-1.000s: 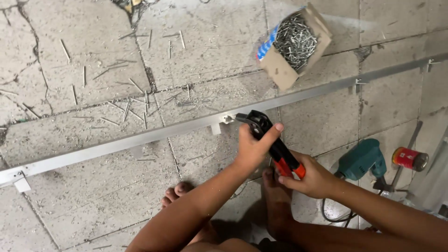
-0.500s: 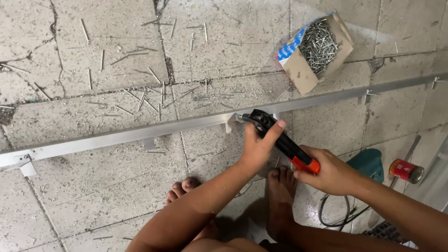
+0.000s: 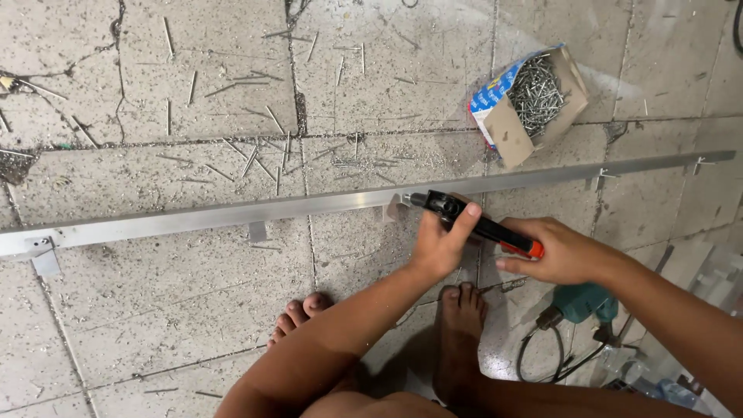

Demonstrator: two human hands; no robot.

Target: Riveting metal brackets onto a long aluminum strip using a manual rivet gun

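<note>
On the cracked grey stone floor (image 3: 155,310), the person squats over a long flat aluminium strip (image 3: 193,217). Left hand (image 3: 441,244) is clenched round the head of a black hand riveter with red-orange grips (image 3: 476,224); right hand (image 3: 557,251) grasps its handles. Nose meets a small bracket (image 3: 391,207) on the strip. Good practice: keep the nose square and pressed flush while squeezing. An open cardboard box of loose rivets (image 3: 530,93) lies beyond.

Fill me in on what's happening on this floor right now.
A barefoot person crouches over a long aluminium rail lying across the tiled floor. Both hands grip a black and orange hand riveter: the left hand near its head, the right hand on the handles. Its nose meets the rail by a small bracket. An open box of rivets sits beyond; a green drill lies nearby.
</note>
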